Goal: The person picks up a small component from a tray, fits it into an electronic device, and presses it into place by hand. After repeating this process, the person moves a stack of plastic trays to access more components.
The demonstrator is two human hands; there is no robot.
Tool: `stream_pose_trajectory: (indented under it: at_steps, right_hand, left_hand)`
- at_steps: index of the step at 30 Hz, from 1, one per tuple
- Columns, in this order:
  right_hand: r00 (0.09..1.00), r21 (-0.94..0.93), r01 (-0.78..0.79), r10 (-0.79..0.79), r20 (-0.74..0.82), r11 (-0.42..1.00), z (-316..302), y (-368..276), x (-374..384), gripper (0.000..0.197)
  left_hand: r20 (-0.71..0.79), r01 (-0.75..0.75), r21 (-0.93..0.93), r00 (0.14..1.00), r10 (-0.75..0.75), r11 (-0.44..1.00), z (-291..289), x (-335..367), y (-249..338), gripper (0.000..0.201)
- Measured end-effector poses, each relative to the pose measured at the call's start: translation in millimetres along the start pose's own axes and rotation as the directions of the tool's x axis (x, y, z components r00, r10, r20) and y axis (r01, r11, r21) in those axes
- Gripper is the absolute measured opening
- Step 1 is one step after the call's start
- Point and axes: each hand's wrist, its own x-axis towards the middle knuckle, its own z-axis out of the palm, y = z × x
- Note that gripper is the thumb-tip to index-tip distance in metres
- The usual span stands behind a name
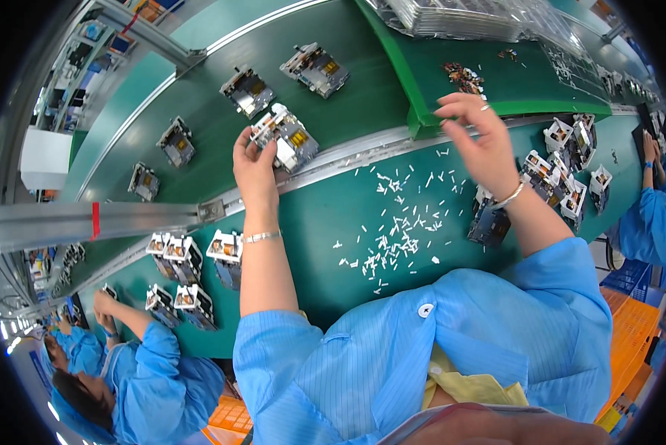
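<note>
My left hand [257,165] grips a grey-and-white device assembly [297,139] with a copper-coloured patch, over the metal rail beside the conveyor belt. Thumb and fingers clasp its near left side. My right hand [485,144] is raised above the table by the corner of a green-edged tray [420,119]. Its thumb and fingers are curved but apart, with nothing visible between them. Between my arms, many small white slivers [399,241] lie scattered on the green table. A heap of tiny dark and orange parts [464,78] sits in the tray, just beyond my right fingers.
Similar assemblies [315,70] rest on the green belt. More stand on the table at left [178,256] and right [548,178]. Clear plastic trays [451,18] are stacked at the far side. A metal beam [125,220] crosses at left. Co-workers in blue [151,378] sit on both sides.
</note>
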Motion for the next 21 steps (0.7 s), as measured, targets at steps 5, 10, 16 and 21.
stream_pose_trajectory:
  at_steps: [5,10,16,21]
  right_hand:
    - [0.985,-0.200,-0.129,0.101,-0.143,0.971,-36,26,23,0.012]
    - [0.982,-0.360,-0.139,0.082,-0.169,0.923,-47,47,55,0.011]
    - [0.973,-0.759,-0.076,0.216,0.086,0.647,-28,57,105,0.015]
    - [0.886,-0.818,-0.039,0.398,0.237,0.574,-11,48,129,0.015]
  left_hand:
    - [0.012,-0.143,0.269,0.989,0.145,0.953,20,77,-35,0.049]
    - [0.023,-0.318,0.916,0.653,0.757,0.246,46,95,0,0.054]
    - [-0.197,0.142,0.558,0.980,-0.036,0.818,-12,172,-14,0.057]
    - [-0.253,0.114,0.327,0.967,-0.029,0.938,-9,143,-4,0.032]
